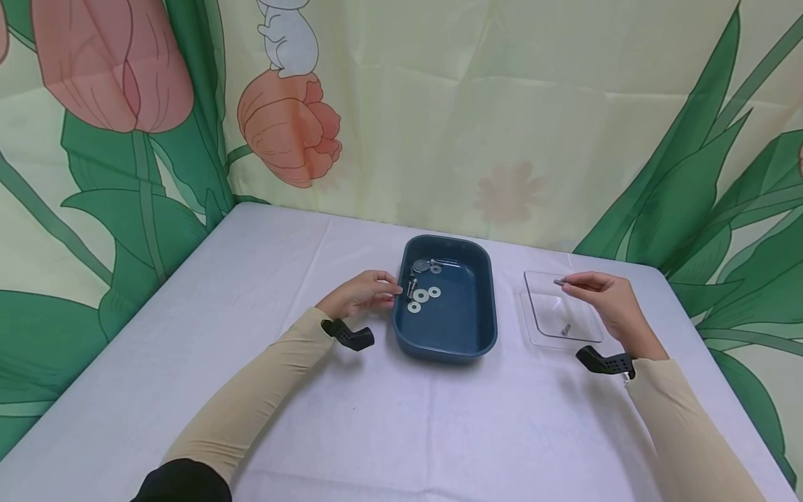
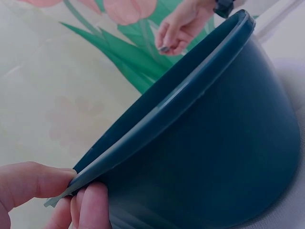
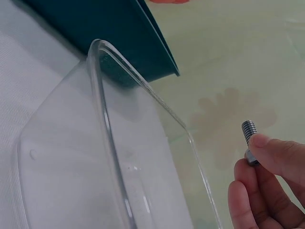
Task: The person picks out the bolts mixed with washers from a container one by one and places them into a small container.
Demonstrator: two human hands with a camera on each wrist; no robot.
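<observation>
My left hand (image 1: 366, 293) pinches the left rim of a dark blue tray (image 1: 454, 348), thumb on top and fingers under the lip in the left wrist view. Several pale washers (image 1: 421, 296) lie inside the tray toward its left, with bolts (image 1: 411, 287) and a larger round disc (image 1: 421, 265) among them. Over the far right part of a clear plastic box (image 1: 533, 328), my right hand (image 1: 602, 296) holds a small threaded bolt (image 3: 249, 131) between thumb and fingertips. Another bolt (image 1: 566, 330) lies inside the clear box.
A white cloth (image 1: 376, 425) covers the table. The tray stands near the middle and the clear box to its right. Behind the table hangs a curtain (image 1: 414, 118) printed with flowers and leaves. Each wrist wears a black camera mount (image 1: 605, 361).
</observation>
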